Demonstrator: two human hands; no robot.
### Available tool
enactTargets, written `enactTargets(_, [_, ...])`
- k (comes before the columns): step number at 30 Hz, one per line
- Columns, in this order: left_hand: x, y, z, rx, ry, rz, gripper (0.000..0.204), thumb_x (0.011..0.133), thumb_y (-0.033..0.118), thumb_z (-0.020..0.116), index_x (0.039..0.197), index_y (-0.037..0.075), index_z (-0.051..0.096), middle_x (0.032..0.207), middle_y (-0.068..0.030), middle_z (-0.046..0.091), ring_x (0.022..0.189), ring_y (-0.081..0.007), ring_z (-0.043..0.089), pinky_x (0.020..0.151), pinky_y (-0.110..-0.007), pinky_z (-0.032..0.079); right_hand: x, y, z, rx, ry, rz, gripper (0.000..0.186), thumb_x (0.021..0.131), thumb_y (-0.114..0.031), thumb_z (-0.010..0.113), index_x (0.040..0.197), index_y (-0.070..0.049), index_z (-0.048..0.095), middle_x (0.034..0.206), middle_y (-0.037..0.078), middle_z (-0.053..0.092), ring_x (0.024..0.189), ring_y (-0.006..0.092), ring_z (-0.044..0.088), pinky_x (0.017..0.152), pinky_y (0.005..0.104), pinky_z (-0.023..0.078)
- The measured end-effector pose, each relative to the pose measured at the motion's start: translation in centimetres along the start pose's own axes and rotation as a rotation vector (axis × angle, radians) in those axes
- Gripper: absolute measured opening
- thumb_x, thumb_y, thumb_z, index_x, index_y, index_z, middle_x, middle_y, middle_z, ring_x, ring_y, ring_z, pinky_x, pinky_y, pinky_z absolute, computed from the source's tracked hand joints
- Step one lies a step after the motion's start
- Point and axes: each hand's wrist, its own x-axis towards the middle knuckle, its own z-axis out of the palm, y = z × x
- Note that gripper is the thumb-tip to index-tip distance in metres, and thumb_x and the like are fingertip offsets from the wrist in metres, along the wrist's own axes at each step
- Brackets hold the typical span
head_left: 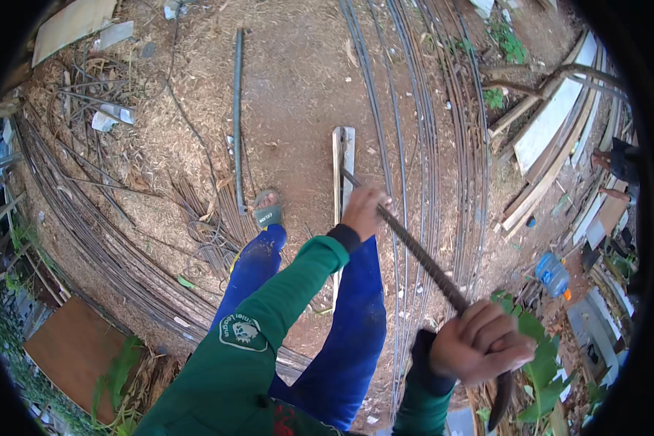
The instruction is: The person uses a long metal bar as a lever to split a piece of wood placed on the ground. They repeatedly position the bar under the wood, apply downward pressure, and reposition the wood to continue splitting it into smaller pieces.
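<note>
My left hand (pixel 365 212) is closed around a ribbed steel bar (pixel 426 261), low down on it in depth, where it slants away from me toward the far end. My right hand (pixel 479 341) grips the same bar nearer me, beside its curved hooked end (pixel 503 400). The bar's far end reaches into a narrow wooden piece (pixel 348 145) lying lengthwise on the ground under my legs. My left foot, in a grey-green slide (pixel 267 214), stands beside it.
Long steel rods (pixel 421 109) run along the dirt (pixel 298 87), with more rods (pixel 73 211) at left. A grey pipe (pixel 238 116) lies ahead. Planks (pixel 545 138), branches and a blue plastic jug (pixel 551 272) lie at right. Another person's legs (pixel 618 167) show at the right edge.
</note>
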Motion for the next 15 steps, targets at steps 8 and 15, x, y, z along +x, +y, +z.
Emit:
enactTargets(8, [-8.0,-10.6,5.2,-0.158,0.202,-0.546,0.090,0.072,0.012,0.075,0.144,-0.007,0.027,0.142,-0.0315,0.037,0.135,-0.0449,0.034,0.114,-0.044,0.028,0.1,2.6,-0.6,0.037,0.015,0.125,0.035,0.105,-0.031,0.043,0.075,-0.014,0.032,0.052,-0.002,0.026,0.040,0.0093,0.025,0.040,0.0251,0.025])
enactTargets(15, [-1.5,-16.7,13.0,0.106,0.525,-0.868,0.077,0.078,0.032,0.075,0.134,-0.008,0.041,0.130,-0.0324,0.048,0.122,-0.0474,0.048,0.103,-0.050,0.040,4.3,5.7,-3.8,0.277,0.053,0.021,0.041,0.105,-0.039,0.033,0.073,-0.014,0.038,0.053,-0.002,0.034,0.041,0.0099,0.026,0.039,0.0260,0.027])
